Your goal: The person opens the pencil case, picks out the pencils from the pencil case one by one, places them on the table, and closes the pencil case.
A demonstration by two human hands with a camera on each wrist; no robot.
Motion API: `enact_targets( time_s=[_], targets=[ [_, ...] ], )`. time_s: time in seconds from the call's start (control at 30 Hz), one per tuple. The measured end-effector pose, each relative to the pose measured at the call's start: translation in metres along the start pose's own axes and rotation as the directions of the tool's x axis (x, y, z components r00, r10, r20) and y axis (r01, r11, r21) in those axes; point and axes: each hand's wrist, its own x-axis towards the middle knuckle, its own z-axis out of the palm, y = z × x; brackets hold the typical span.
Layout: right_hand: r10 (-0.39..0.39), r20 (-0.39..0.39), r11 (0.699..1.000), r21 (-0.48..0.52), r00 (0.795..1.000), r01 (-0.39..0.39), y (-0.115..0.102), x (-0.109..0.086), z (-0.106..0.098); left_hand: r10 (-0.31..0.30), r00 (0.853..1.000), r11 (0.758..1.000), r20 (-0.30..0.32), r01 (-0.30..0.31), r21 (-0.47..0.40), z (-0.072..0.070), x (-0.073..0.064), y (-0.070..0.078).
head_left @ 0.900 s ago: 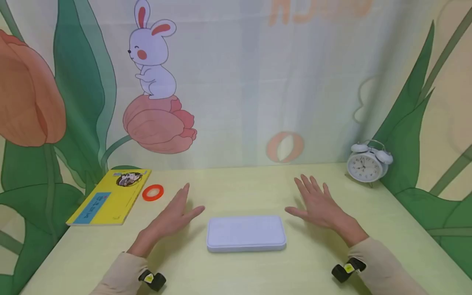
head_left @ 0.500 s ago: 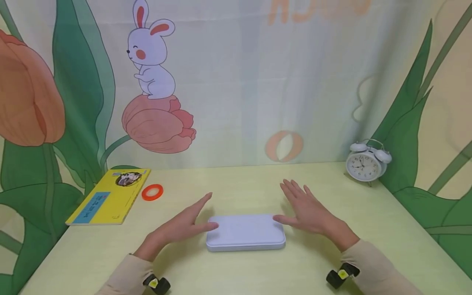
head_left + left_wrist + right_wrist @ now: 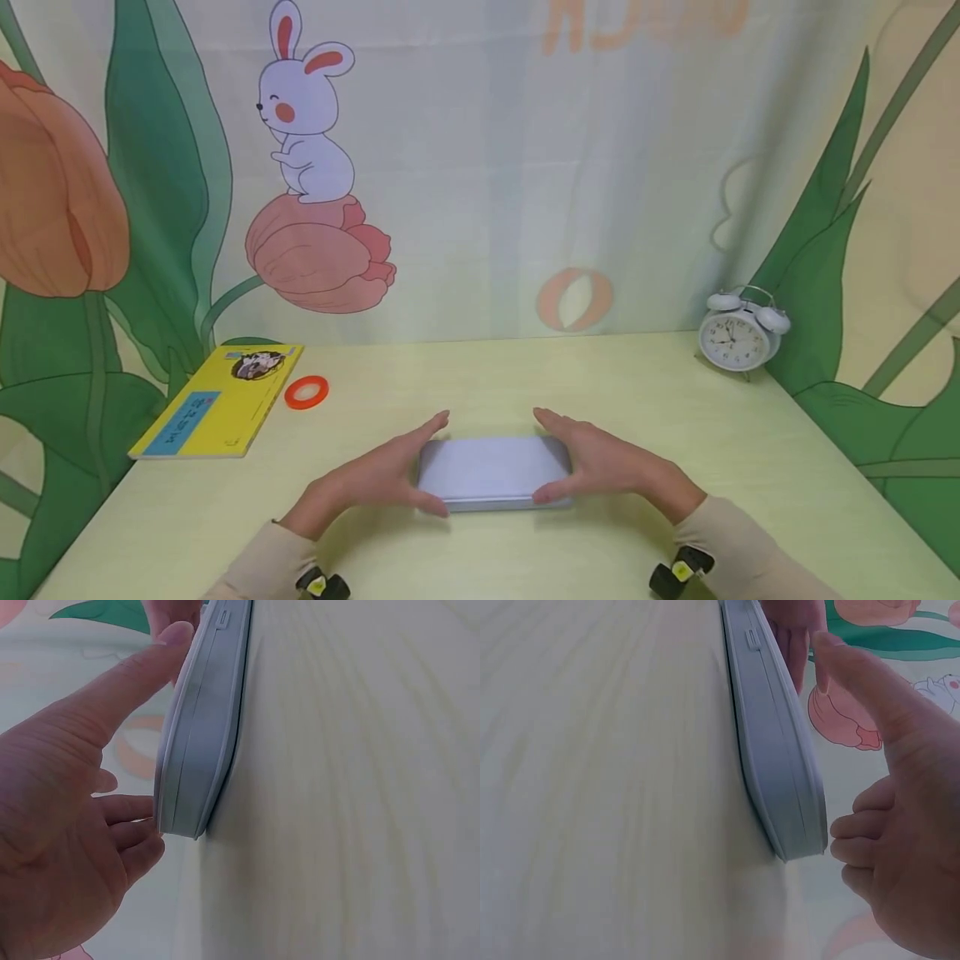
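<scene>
Pre-grasp posture about a pale case [image 3: 491,468], which lies flat at the near middle of the desk [image 3: 637,383]; directions take the case as the centre of the dial, with twelve at the far side. My left hand [image 3: 384,472] stands at nine o'clock and my right hand [image 3: 606,459] at three, so that the two face each other across its short ends. Both are unclenched, and neither encloses the case: the fingers extend past its far corners, toward half past ten and half past one, while the thumbs lie about the near corners, toward eight and four. In the wrist views the fingertips are just beside the ends; whether any of them touches, I cannot tell. My sleeved forearms [image 3: 262,557] enter from eight and four o'clock, with the wrists low over the desk. A seam runs along the near side of the case, with a small tab [image 3: 752,639] on it.

I judge the step in hand to be the placing of my hands for a two-handed hold. The next move would call for thumbs and fingers to draw in evenly from nine and three, keeping the case level.
</scene>
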Motion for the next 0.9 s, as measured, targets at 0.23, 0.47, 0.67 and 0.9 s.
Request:
enact_targets(
  time_s=[0.23, 0.47, 0.67, 0.9],
  targets=[
    [-0.054, 0.019, 0.998, -0.035, 0.998, 0.055, 0.0, 0.0, 0.003, 0.023, 1.0, 0.999, -0.004, -0.023, 0.026, 0.006, 0.002, -0.002],
    [-0.148, 0.023, 0.988, -0.044, 0.989, 0.149, 0.003, 0.002, 0.004, 0.019, 1.0, 0.998, 0.004, -0.019, 0.065, 0.008, 0.002, -0.002],
    [-0.193, 0.017, 0.98, -0.047, 0.981, 0.194, 0.007, 0.006, 0.007, 0.028, 1.0, 0.993, 0.002, -0.028, 0.115, 0.01, 0.002, 0.001],
    [-0.185, -0.018, 0.981, -0.055, 0.983, 0.183, 0.011, 0.006, 0.007, 0.018, 1.0, 0.989, 0.003, -0.018, 0.147, 0.012, 0.004, 0.003]
  ],
)
